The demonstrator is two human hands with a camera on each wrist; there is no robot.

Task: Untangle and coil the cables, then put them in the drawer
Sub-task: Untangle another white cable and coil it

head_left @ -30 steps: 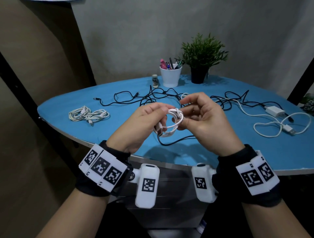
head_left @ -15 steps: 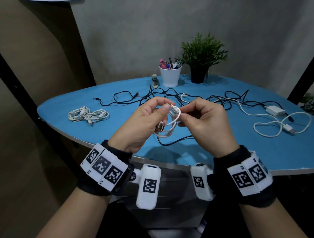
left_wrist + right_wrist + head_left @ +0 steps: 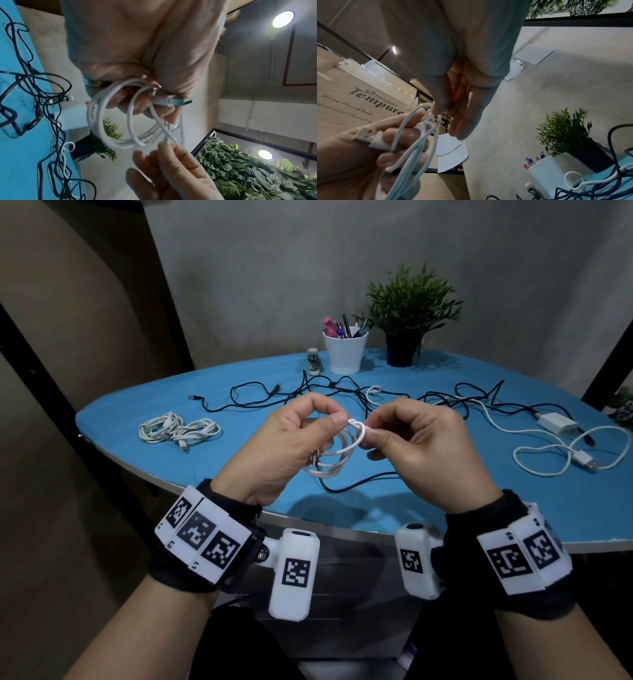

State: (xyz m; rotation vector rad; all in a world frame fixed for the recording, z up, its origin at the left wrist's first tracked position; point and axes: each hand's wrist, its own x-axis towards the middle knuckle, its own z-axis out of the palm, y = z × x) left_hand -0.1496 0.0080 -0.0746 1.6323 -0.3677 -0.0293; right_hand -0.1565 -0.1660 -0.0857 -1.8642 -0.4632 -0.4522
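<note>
Left hand curls round a white cable coil, several smooth round loops held above the near edge of the blue tabletop; thumb pressed on the top of the loops; flat metal USB plug juts out between its fingers in the left wrist view. Right hand pinches the thin free end of the same cable at the top of the coil, thumb and forefinger together, the other fingers loosely curled.

On the tabletop: two finished white coils side by side at the left, touching; a loose tangle of thin black cables across the middle, one strand running under the hands; a white cable with boxy white charger at the right, lying in open loops.

At the far edge: white tapered cup of pens; spiky green plant in a black pot just beside it; small stapler to the cup's left.
</note>
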